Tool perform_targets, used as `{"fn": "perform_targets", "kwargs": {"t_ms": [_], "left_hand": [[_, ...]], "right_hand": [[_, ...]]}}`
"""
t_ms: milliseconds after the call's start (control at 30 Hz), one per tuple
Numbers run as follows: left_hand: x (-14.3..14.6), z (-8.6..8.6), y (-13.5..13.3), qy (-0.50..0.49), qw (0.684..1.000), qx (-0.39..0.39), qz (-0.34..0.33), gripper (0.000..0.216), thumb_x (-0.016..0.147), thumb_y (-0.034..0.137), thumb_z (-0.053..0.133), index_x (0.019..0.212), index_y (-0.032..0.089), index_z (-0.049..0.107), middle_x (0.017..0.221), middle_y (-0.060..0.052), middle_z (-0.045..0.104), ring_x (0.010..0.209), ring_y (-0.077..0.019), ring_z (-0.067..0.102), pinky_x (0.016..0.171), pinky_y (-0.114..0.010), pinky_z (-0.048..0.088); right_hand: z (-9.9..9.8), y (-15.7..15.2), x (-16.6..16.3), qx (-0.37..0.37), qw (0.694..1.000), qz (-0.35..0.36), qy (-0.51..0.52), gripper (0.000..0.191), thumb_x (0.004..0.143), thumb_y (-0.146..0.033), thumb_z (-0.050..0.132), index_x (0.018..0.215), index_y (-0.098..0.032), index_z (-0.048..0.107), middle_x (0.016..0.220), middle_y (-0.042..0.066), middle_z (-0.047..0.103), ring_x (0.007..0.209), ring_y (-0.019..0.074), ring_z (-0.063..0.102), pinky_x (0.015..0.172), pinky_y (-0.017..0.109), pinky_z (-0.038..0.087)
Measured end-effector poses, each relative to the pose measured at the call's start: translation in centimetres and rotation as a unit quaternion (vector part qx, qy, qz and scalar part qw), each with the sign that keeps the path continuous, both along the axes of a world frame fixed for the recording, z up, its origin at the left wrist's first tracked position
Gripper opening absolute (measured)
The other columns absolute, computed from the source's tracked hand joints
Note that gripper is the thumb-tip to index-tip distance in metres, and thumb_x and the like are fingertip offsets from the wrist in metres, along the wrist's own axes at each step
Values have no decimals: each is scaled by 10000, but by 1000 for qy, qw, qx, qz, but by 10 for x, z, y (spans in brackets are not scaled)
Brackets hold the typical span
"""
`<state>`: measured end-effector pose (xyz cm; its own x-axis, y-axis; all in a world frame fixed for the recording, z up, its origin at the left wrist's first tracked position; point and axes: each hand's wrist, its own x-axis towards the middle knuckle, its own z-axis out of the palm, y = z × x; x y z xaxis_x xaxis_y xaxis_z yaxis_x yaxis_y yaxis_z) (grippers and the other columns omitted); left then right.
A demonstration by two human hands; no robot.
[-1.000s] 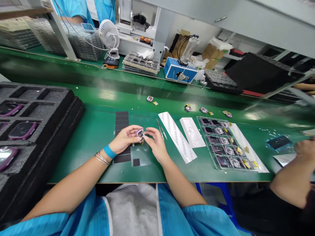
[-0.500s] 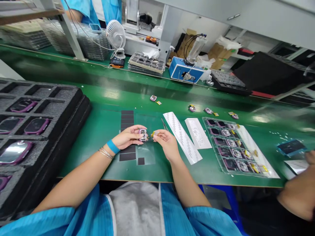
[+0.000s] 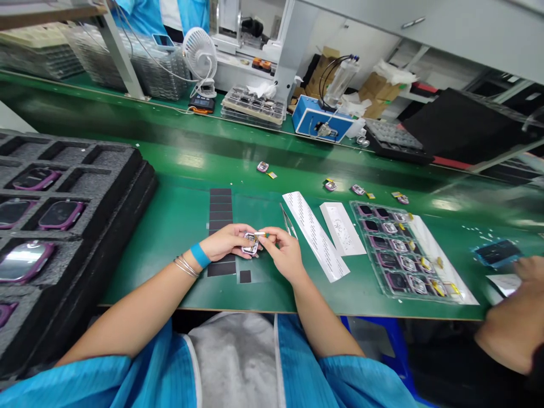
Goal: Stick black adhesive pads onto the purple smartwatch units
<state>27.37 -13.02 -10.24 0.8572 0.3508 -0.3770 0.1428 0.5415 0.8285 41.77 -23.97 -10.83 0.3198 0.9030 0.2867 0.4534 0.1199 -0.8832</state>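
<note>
Between the thumb and fingers of my left hand (image 3: 227,240) is a small purple-rimmed smartwatch case (image 3: 250,243), its inner parts facing up. My right hand (image 3: 284,251) pinches a small flat silver-and-yellow battery (image 3: 260,234) at the case's upper edge. Whether a flex cable joins the two is too small to tell. Beneath the hands lie a strip of black adhesive squares (image 3: 220,212) and a clear film (image 3: 263,272) bearing one black square (image 3: 245,276). Tweezers (image 3: 289,221) rest just right of my right hand.
A white printed sheet (image 3: 314,238) and a white box lid (image 3: 342,229) lie to the right, beside a clear tray (image 3: 393,286) of watch parts. Black foam trays (image 3: 97,170) stand at left. Several watch cases (image 3: 330,185) lie farther back. Another person's hand (image 3: 531,269) is at far right.
My right hand has brought the battery left and over the watch case, where the two were apart before. The case has tilted and shifted slightly down and right in my left hand.
</note>
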Motion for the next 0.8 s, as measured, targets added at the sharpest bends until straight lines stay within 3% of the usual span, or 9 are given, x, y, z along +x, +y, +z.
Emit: {"fn": "perform_targets", "kwargs": {"t_ms": [200, 333, 467, 600, 733, 800], "left_hand": [[1, -6, 0, 19, 999, 30, -3, 356, 610, 223, 786, 906, 115, 621, 756, -62, 680, 679, -171, 674, 615, -274, 552], [1, -8, 1, 32, 999, 30, -22, 361, 604, 268, 793, 873, 108, 612, 808, -87, 687, 672, -188, 683, 604, -274, 546], [0, -7, 2, 25, 999, 8, -43, 379, 632, 290, 775, 926, 111, 616, 915, -122, 692, 712, -207, 695, 639, -285, 550], [1, -4, 1, 16, 999, -8, -40, 326, 649, 254, 756, 906, 109, 618, 877, -121, 702, 720, -209, 693, 638, -295, 558], [-3, 1, 5, 15, 999, -28, -27, 280, 662, 211, 726, 897, 115, 607, 834, -120, 712, 695, -210, 690, 582, -288, 555], [-8, 3, 9, -10, 996, -56, -63, 255, 666, 193, 712, 885, 114, 610, 813, -127, 717, 723, -223, 692, 613, -309, 558]], "right_hand": [[0, 0, -1, 3, 1000, 21, -19, 96, 770, -276, 625, 832, -205, 647, 796, 25, 649, 642, 135, 578, 638, 278, 504], [0, 0, 1, -10, 1000, 0, -13, 199, 791, -275, 615, 981, -224, 645, 832, 25, 673, 695, 147, 614, 694, 290, 524], [1, 1, 1, 2, 999, 1, -37, 140, 809, -265, 611, 933, -232, 669, 842, 24, 668, 754, 156, 619, 756, 308, 515], [2, 4, -1, 8, 998, 4, -56, 174, 826, -252, 590, 980, -254, 673, 918, 32, 643, 808, 153, 608, 791, 308, 505], [3, -4, 0, -3, 997, -83, -4, 211, 829, -299, 583, 1021, -235, 644, 1012, 56, 640, 830, 160, 609, 742, 296, 516], [3, -14, -3, -36, 998, -42, -6, 132, 831, -278, 575, 907, -216, 663, 920, 47, 653, 796, 159, 612, 701, 285, 515]]}}
